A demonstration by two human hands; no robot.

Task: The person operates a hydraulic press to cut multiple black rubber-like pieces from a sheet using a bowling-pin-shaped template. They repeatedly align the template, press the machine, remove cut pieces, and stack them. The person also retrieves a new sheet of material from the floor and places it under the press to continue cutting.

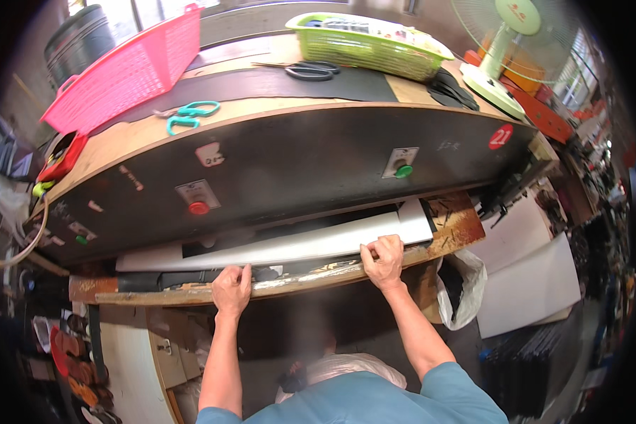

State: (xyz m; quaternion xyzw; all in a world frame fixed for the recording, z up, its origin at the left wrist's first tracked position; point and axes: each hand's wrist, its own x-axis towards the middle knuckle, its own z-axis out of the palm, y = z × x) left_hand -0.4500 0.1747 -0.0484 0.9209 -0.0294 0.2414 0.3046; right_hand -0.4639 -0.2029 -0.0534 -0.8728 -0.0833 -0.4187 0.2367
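A long white sheet [304, 242] lies in the slot below a black panel [297, 152], over a dark surface. At its near edge, left of the middle, my left hand [232, 290] is closed, with thumb and fingertips pinching the margin. My right hand [384, 261] is closed on the same edge farther right, fingers curled. Under both hands runs a worn wooden front ledge [311, 281]. How much of the sheet lies behind the panel is hidden.
Set in the panel are a red button [198, 208] and green buttons [403, 170]. On the shelf above are a pink basket [131, 71], teal scissors [191, 113], black scissors [309, 71], a green basket [371, 48] and a fan [505, 49]. A white bag [466, 290] hangs right of the ledge.
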